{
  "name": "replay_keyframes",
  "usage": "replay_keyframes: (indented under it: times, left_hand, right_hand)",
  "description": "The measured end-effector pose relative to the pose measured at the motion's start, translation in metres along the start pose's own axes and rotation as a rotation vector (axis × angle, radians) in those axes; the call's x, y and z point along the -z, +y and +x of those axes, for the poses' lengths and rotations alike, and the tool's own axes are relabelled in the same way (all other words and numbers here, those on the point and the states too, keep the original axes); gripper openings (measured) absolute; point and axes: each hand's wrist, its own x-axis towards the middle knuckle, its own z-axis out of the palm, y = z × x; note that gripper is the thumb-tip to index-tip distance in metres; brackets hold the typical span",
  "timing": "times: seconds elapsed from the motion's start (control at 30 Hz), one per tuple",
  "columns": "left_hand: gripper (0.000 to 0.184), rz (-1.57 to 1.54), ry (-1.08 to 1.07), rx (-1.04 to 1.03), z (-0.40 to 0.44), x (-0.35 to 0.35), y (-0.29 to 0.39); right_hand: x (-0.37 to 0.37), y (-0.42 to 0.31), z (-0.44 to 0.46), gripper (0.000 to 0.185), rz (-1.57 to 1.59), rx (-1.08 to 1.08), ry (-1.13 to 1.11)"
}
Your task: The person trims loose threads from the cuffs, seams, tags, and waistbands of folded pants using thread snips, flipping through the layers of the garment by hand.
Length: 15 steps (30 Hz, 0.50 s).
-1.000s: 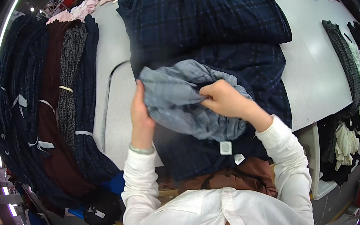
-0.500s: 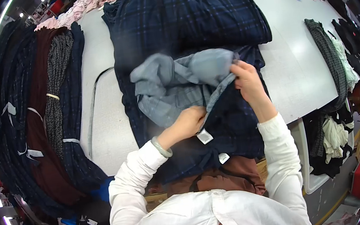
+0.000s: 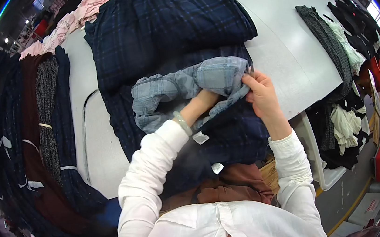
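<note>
A bunched light blue-grey plaid garment [image 3: 163,89] lies over dark navy plaid cloth [image 3: 165,25] on the table. My right hand [image 3: 260,92] pinches the garment's edge at its right end. My left hand [image 3: 206,99] reaches inside the garment's opening; its fingers are hidden by the fabric. A white label [image 3: 200,138] hangs at the garment's lower edge, and a second white label [image 3: 217,167] shows on the navy cloth below.
Long bundles of dark, maroon [image 3: 39,149] and grey fabric hang at the left. Pink garments [image 3: 67,27] lie along the far edge. A grey checked bundle [image 3: 329,44] is at the right, above a white bin [image 3: 317,160] of clothes. Brown cloth [image 3: 225,184] lies near my body.
My left hand has moved from the garment's lower edge into its opening. My right hand still grips the right end. The whole view has shifted, with the table's contents lying further left.
</note>
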Motion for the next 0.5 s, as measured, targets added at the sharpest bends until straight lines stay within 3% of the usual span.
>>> replay_keyframes:
  times: [0.07,0.17,0.23,0.3,0.37,0.43,0.5]
  left_hand:
    - [0.029,0.291,0.117,-0.092,-0.007,0.030,0.019]
    - [0.026,0.333,-0.132,0.084,-0.016,0.090,0.037]
    - [0.020,-0.239,-0.204,0.703,-0.018,0.121,0.051]
    - [0.021,-0.742,-0.196,0.629,-0.024,0.143,0.043]
    - [0.029,-1.384,0.118,0.366,-0.027,0.162,0.034]
    - [0.036,-1.545,0.700,0.291,0.009,0.177,0.074]
    - [0.036,-1.073,0.885,0.420,0.026,0.182,0.122]
  right_hand:
    - [0.020,-0.006,0.003,0.010,-0.054,0.035,0.014]
    - [0.034,0.006,0.016,0.017,-0.742,0.398,0.245]
    - [0.039,0.007,0.020,0.019,-0.805,0.328,0.324]
    - [0.044,0.016,0.030,0.019,-0.878,0.305,0.331]
    - [0.052,0.028,0.044,0.019,-0.904,0.324,0.323]
    - [0.058,0.042,0.052,0.017,-0.836,0.319,0.270]
    - [0.031,0.034,0.038,0.015,-0.760,0.502,0.387]
